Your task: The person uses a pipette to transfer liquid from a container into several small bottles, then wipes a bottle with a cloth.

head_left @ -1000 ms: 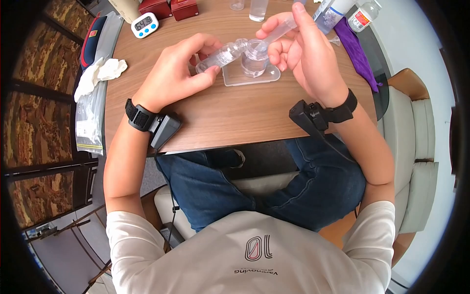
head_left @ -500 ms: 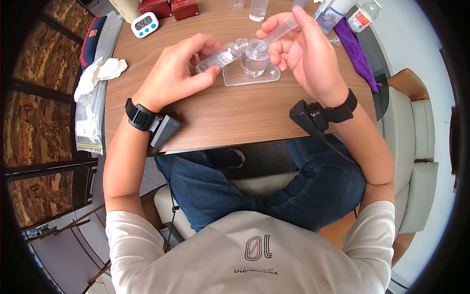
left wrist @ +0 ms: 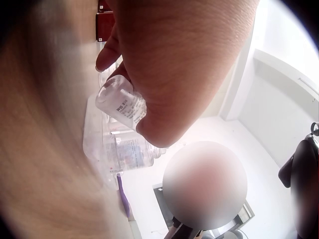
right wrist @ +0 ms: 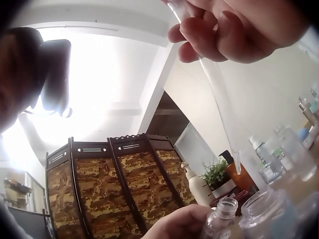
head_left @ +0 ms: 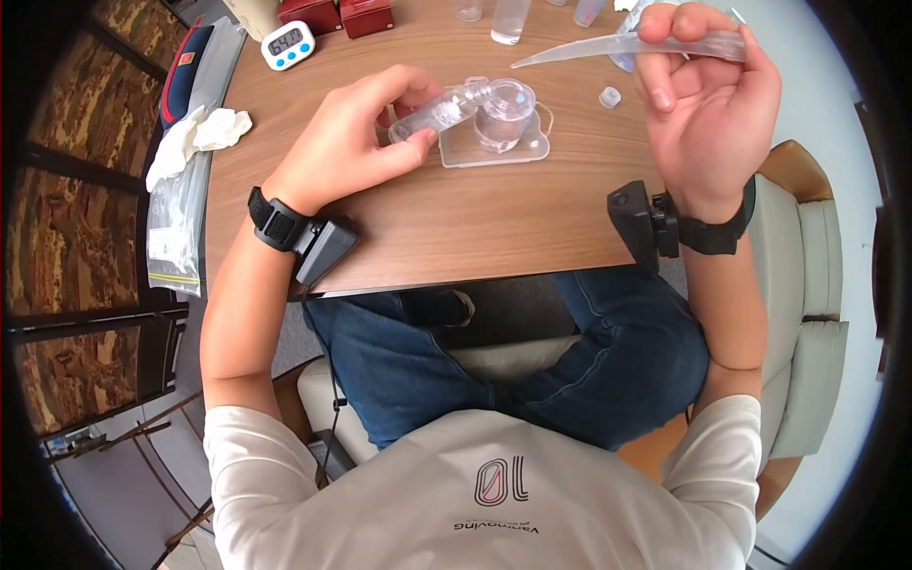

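Observation:
My left hand (head_left: 356,142) grips a small clear bottle (head_left: 439,112) with printed text, tilted so its neck lies at the rim of a clear open jar (head_left: 503,116). In the right wrist view the bottle's open mouth (right wrist: 228,205) shows beside the jar (right wrist: 266,214). The jar stands on a flat clear plastic tray (head_left: 494,160). Up and to the right, my right hand (head_left: 708,119) holds a translucent plastic pipette (head_left: 608,47) between thumb and fingers. It lies nearly level, its thin tip pointing left, apart from the jar.
A small clear cap (head_left: 610,97) lies right of the jar. At the back stand a white digital timer (head_left: 288,45), red boxes (head_left: 366,16) and a clear container of liquid (head_left: 510,21). Crumpled white tissue (head_left: 220,131) is at the table's left edge.
My right hand has moved right, drawing the pipette out of the jar and away from it, and the pipette has swung nearly level. The left hand still holds the bottle against the jar.

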{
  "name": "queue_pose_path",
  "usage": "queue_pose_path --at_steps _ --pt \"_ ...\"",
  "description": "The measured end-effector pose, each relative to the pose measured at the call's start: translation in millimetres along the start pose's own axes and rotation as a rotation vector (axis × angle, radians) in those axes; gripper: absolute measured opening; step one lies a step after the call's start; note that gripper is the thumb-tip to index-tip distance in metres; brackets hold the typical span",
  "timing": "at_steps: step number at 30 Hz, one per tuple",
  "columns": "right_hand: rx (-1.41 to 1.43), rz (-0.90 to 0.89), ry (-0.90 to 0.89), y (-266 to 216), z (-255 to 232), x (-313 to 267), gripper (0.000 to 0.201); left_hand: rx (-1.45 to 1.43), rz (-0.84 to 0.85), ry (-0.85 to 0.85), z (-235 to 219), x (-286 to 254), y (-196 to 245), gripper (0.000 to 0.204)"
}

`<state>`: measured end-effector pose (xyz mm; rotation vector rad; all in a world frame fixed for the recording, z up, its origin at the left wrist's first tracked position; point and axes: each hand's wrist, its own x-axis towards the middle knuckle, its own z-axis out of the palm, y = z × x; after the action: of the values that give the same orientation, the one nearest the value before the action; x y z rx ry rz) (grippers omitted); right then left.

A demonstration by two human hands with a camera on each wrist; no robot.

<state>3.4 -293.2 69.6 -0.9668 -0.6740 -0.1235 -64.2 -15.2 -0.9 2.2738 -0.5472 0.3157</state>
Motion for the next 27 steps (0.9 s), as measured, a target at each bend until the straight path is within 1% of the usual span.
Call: queue_pose_path --at_steps 1,3,7,8,12,14,15,17,24,27 --pt "-0.001 -0.003 0.002 4 -1 -1 0.050 -0.001 0.001 0.006 1 0 0 0.038" --pt "0.061 0.060 0.069 13 1 -2 0.050 0.005 0.004 0.012 1 0 0 0.038" --pt "0.101 0.181 0.067 20 0 -6 0.051 0.012 0.000 0.020 1 0 -1 0.038" --pt "0.091 0.185 0.078 21 2 -7 0.053 0.012 0.002 0.018 1 0 -1 0.038" --pt "0.091 0.215 0.066 17 3 -7 0.058 0.002 -0.006 0.032 2 0 -1 0.037" --pt "0.135 0.294 0.049 4 13 -8 0.063 0.011 -0.003 0.034 2 0 -2 0.037" --pt "0.135 0.294 0.049 9 9 -8 0.063 0.009 0.005 0.040 3 0 -3 0.037" --pt "0.116 0.216 0.028 22 1 -7 0.067 0.007 0.013 0.046 3 0 -3 0.036" --pt "0.133 0.224 0.025 22 2 -7 0.066 0.009 0.013 0.027 1 0 -2 0.036" --pt "0.090 0.211 0.055 22 3 -6 0.066 0.014 0.015 0.018 1 0 0 0.037"
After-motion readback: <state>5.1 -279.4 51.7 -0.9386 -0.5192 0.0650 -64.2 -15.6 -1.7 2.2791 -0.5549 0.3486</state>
